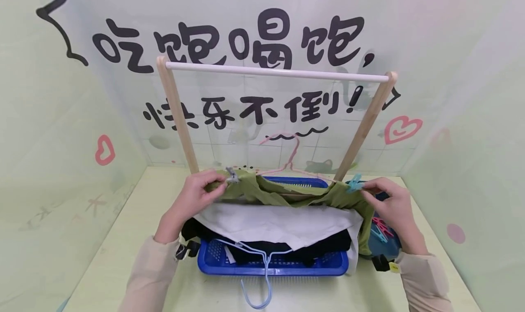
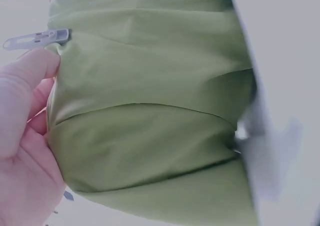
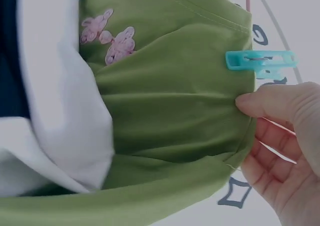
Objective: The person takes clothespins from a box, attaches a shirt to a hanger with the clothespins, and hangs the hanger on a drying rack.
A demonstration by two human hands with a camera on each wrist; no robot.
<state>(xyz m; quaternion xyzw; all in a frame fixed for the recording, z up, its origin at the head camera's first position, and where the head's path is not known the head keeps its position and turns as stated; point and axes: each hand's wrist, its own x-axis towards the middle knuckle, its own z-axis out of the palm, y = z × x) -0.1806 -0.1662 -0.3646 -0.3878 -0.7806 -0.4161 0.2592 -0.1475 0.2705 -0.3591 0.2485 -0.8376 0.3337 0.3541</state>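
Observation:
A green garment point(image 1: 246, 189) hangs on a pink hanger point(image 1: 292, 156) above a basket, held up at both shoulders. My left hand point(image 1: 200, 189) pinches its left shoulder edge between thumb and fingers, just beside a grey clothespin point(image 2: 37, 39) clipped there. On the other side, my right hand point(image 1: 391, 200) pinches the right shoulder edge, right below a teal clothespin point(image 3: 260, 60) in the right wrist view. Pink floral knot decoration point(image 3: 120, 45) shows on the garment's front. In the head view, white cloth point(image 1: 270, 218) lies in front of the green fabric.
A blue basket point(image 1: 275, 271) holds black and white clothes, with a light blue hanger point(image 1: 267, 275) over its front rim. Behind stands a wooden rack with a white rod point(image 1: 279, 71). A blue container point(image 1: 387, 248) with pink and teal clothespins point(image 1: 381, 230) sits at the right.

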